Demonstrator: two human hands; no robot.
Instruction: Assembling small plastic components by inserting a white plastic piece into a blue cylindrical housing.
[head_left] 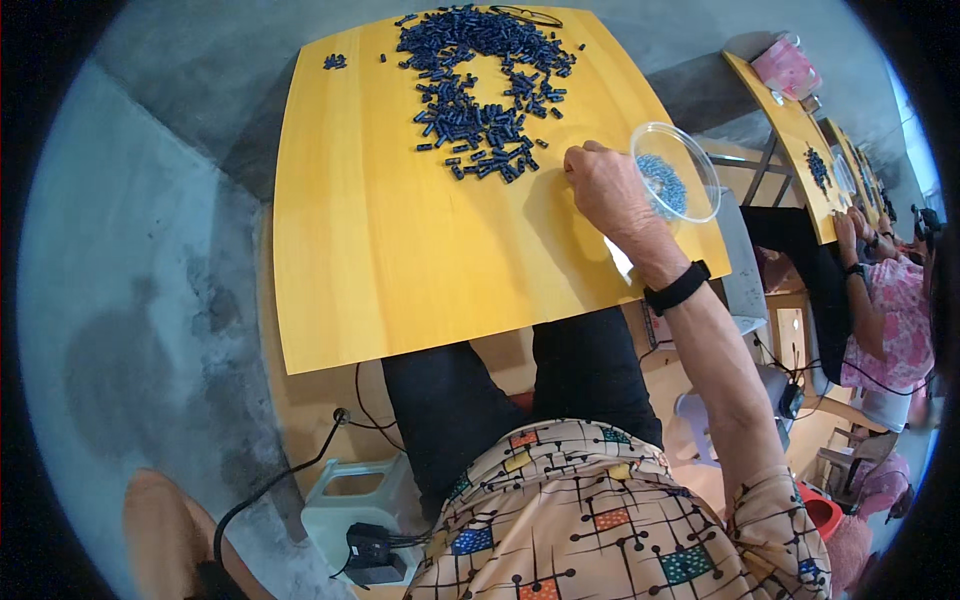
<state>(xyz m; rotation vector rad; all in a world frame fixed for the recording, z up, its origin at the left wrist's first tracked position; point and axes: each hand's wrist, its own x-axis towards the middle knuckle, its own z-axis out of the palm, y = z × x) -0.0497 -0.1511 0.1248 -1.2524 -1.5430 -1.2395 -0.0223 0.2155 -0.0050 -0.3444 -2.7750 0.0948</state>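
Observation:
My right hand [607, 190] is held over the right part of the yellow table, its fingers curled in and closed. Whatever may be between the fingertips is hidden. Just beside it stands a clear round plastic tub [718, 205] with many small shiny blue pieces [662, 185] inside. Off the table at the lower left, my left hand [160, 525] hangs low and blurred, so its fingers cannot be made out. A big pile of short dark blue cylindrical parts [480, 45] spreads across the far middle of the table, with a looser group [485, 150] nearer me.
The yellow table [340, 250] has a few dark parts [335, 62] at its far left and eyeglasses [527, 15] at its far edge. A pale stool [330, 510] holds a black box [372, 555] with cables. To the right, other people sit at a similar table [800, 140].

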